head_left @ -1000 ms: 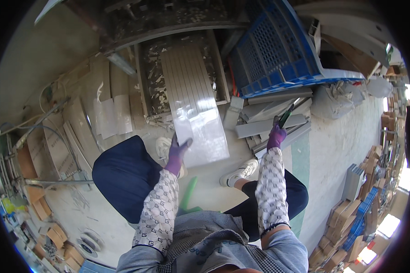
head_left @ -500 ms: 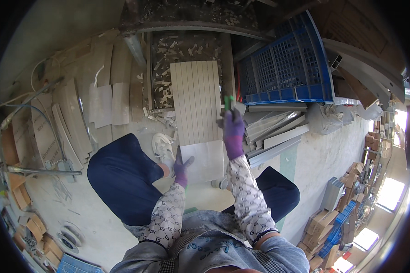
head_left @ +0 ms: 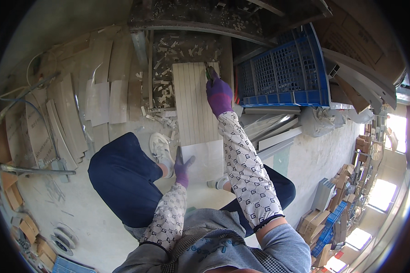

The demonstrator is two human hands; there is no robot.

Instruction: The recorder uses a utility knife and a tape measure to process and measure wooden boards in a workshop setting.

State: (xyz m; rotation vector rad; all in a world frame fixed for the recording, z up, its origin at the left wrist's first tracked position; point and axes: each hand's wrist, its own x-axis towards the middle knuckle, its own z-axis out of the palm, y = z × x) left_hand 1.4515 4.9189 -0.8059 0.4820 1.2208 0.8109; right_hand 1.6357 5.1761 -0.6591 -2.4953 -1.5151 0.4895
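A long beige panel (head_left: 193, 104) marked by several lengthwise lines lies in front of me, pointing away. Over its near end is a smooth white sheet (head_left: 205, 157). My left hand (head_left: 182, 172), in a purple glove with grey fingertips, rests at the left edge of this sheet, thumb and forefinger spread apart. At the panel's far right, my gloved right hand (head_left: 219, 94) is closed round a slim green-handled tool (head_left: 208, 73). Its tip lies over the far end of the panel; the exact kind of tool is too small to make out.
Pale offcuts (head_left: 161, 88) litter the floor beside the panel. A blue plastic crate (head_left: 282, 68) stands at the far right, with long profiles (head_left: 278, 139) below it. Flat boards (head_left: 100, 100) lie at left. A metal frame (head_left: 191, 28) crosses the far side.
My right hand has moved away from me and leftward with the green-handled tool, from beside the panel to over its far end. The left hand has stayed in place.
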